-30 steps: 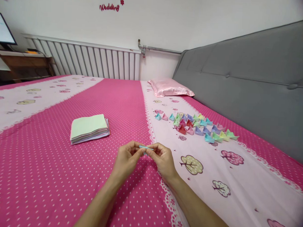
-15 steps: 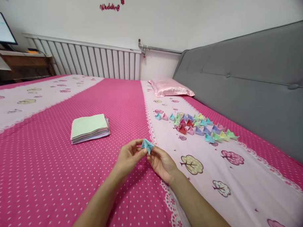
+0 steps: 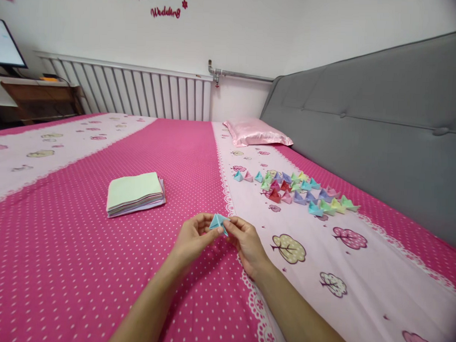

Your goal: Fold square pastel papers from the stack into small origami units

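Both my hands meet low over the pink dotted bedsheet (image 3: 71,265), pinching one small light-blue folded paper piece (image 3: 217,221). My left hand (image 3: 191,238) grips its left side with thumb and fingers closed. My right hand (image 3: 245,240) grips its right side the same way. A stack of pastel paper sheets (image 3: 135,192), pale green on top, lies on the sheet to the left beyond my hands. Several finished folded paper pieces (image 3: 298,191) in many colours lie in rows on the pale pink strip to the right.
A grey padded headboard (image 3: 383,121) runs along the right. A pink satin pillow (image 3: 255,132) lies at the far end of the bed. A white radiator (image 3: 133,90) lines the back wall, with a wooden desk (image 3: 36,97) and a screen at far left.
The blue paper was a flat strip between my fingertips, then opened into a puffed folded shape. My hands turned it slightly and stayed in the same place.
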A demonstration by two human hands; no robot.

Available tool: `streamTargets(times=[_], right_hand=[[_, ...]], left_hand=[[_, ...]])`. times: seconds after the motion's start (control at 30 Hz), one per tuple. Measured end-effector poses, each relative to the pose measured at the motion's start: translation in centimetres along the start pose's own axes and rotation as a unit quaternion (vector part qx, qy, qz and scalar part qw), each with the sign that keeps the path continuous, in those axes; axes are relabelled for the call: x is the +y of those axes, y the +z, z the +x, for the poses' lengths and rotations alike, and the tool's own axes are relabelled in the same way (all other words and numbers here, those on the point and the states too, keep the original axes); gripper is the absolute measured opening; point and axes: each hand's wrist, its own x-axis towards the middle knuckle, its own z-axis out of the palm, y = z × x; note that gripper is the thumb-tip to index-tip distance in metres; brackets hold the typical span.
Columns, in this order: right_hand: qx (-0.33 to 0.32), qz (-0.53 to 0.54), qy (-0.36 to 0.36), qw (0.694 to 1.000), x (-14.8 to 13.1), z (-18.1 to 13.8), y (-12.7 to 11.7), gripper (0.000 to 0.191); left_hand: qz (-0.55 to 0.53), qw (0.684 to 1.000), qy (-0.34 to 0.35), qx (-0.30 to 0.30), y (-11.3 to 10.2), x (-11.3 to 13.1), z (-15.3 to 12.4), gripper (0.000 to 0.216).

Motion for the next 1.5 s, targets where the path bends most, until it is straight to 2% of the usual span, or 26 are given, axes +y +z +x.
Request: streamTargets(times=[0.17, 0.5, 0.7, 0.8, 1.0, 1.17, 1.27, 1.4, 1.5], right_hand=[[0.010, 0.019, -0.001, 1.000, 0.1, 0.1, 0.1, 0.022], [-0.042, 0.039, 0.005, 0.998, -0.2, -0.3, 0.6, 0.021], [-0.068, 0.021, -0.012, 0.997, -0.2, -0.4, 0.5, 0.020], [-0.073, 0.014, -0.020, 0.997, -0.4, -0.6, 0.7, 0.021], [-0.080, 0.017, -0.027, 0.996, -0.8, -0.9, 1.2, 0.041], [-0.086, 0.005, -0.054, 0.995, -0.4, -0.8, 1.1, 0.027], [-0.071, -0.004, -0.071, 0.995, -0.2, -0.6, 1.0, 0.020], [-0.015, 0.007, -0.073, 0.997, -0.1, -0.5, 0.9, 0.022], [0.021, 0.018, -0.058, 0.998, 0.0, -0.3, 0.7, 0.023]], left_hand=[[-0.017, 1.000, -0.016, 0.001, 0.0, 0.0, 0.1, 0.034], [-0.046, 0.999, -0.015, 0.013, -0.2, -0.1, -0.1, 0.019], [-0.062, 0.998, -0.025, -0.022, -0.4, -0.1, -0.2, 0.015], [-0.080, 0.995, -0.034, -0.044, -0.4, -0.3, 0.0, 0.018], [-0.119, 0.991, -0.045, -0.048, -0.5, -1.0, 0.4, 0.035], [-0.094, 0.995, -0.038, -0.019, -0.4, -1.1, 0.5, 0.031], [-0.066, 0.997, -0.009, -0.047, -0.3, -0.7, 0.4, 0.027], [-0.016, 0.996, 0.054, -0.076, 0.1, -0.1, 0.0, 0.024], [-0.002, 0.992, 0.064, -0.110, 0.3, -0.1, -0.1, 0.026]])
